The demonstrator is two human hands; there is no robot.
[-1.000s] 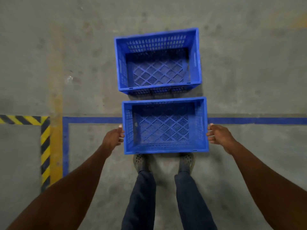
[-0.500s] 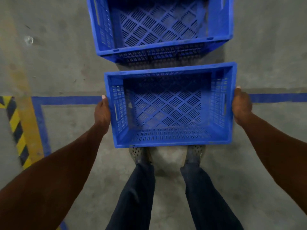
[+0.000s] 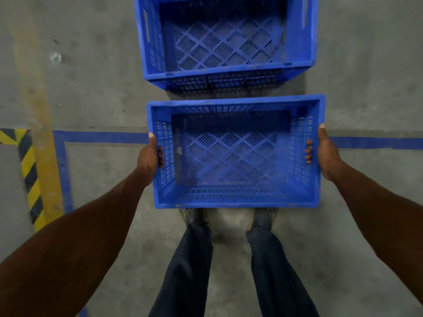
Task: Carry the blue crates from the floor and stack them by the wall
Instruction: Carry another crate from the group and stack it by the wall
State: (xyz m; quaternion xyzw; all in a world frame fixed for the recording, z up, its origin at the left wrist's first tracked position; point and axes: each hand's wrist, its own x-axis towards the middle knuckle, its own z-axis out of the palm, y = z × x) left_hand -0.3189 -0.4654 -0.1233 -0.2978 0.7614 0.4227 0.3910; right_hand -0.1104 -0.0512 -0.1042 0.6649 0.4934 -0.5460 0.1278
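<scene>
While two rectangular blue plastic crates show in the head view, only the near blue crate (image 3: 235,154) is in the person's hands. It is an open-topped box with a smooth solid rim, slotted side walls and a floor moulded in a diamond lattice of short slits. The left hand (image 3: 148,157) grips its left short wall, thumb lying along the rim and fingers (image 3: 161,155) curled through the handle slot to the inside. The right hand (image 3: 326,154) grips the right short wall the same way, thumb on the rim, fingertips poking inside through the slot. The crate sits level between them, above the person's two grey perforated shoes (image 3: 190,217), which its near edge partly hides.

The far blue crate (image 3: 226,42), of the same make, stands on the grey concrete floor (image 3: 366,76) just beyond the held one, its far end cut off by the top edge. Two dark trouser legs (image 3: 185,271) run down to the shoes.

One blue painted line (image 3: 100,137) crosses the floor from left to right behind the held crate and turns a corner at the left. Beside it runs one worn yellow stripe (image 3: 39,110) and one yellow-and-black hazard band (image 3: 31,179).
</scene>
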